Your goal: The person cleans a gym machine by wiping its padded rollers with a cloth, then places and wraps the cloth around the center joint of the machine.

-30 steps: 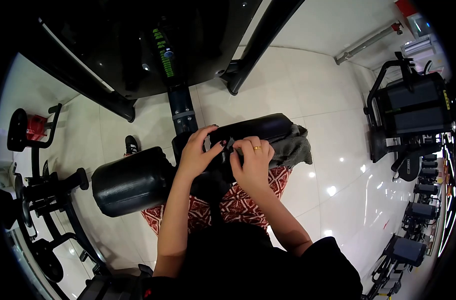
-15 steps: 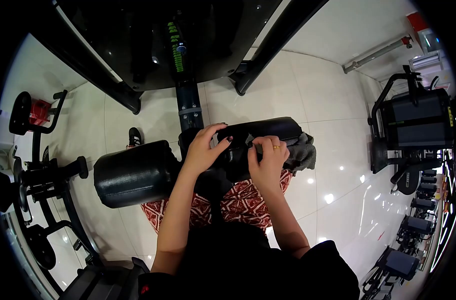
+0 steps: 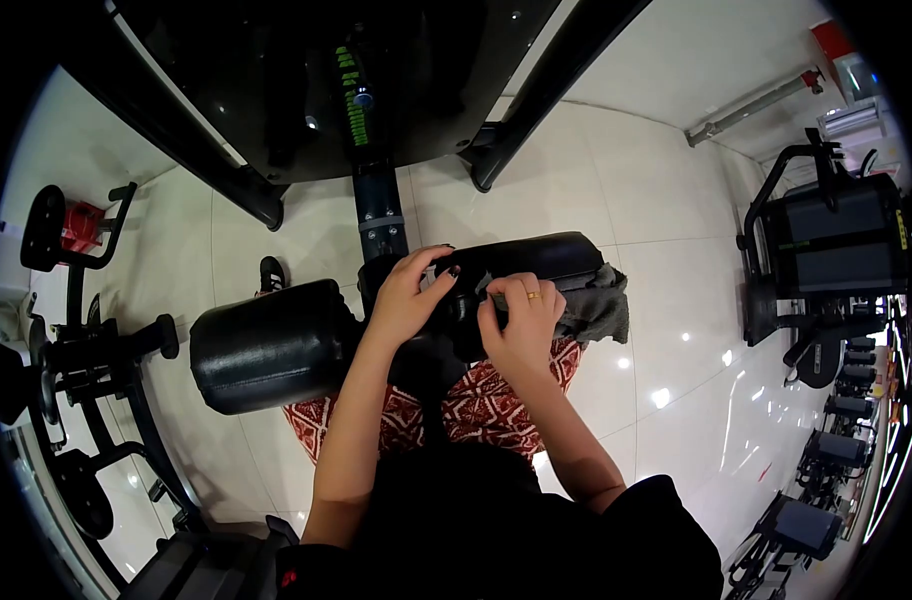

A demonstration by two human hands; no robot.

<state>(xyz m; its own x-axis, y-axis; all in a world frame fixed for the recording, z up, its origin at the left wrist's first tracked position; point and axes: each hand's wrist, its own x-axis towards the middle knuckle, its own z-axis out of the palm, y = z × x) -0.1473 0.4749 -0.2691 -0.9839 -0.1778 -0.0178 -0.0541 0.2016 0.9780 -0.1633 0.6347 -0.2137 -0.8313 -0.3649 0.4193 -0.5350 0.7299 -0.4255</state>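
Note:
My right hand [image 3: 521,325], a ring on one finger, is closed on a bunched part of a dark grey cloth [image 3: 598,305]. It presses the cloth against the right black padded roller [image 3: 541,255] of a gym machine, and the rest of the cloth drapes over the roller's outer end. Beside the roller's inner end, my left hand [image 3: 408,295] rests with thumb and fingers apart, touching the machine near the middle joint. Its fingertips are partly hidden. The left padded roller [image 3: 271,347] lies beyond my left forearm.
A black post [image 3: 381,215] rises from between the rollers to a dark panel [image 3: 306,90] with green markings. Exercise machines stand at the left [image 3: 86,350] and right [image 3: 826,245]. My patterned trousers [image 3: 486,400] are below the rollers, and a shoe [image 3: 272,273] is on the tiled floor.
My right hand has slid a little left along the roller towards my left hand, drawing the cloth with it. My left hand stays nearly in place.

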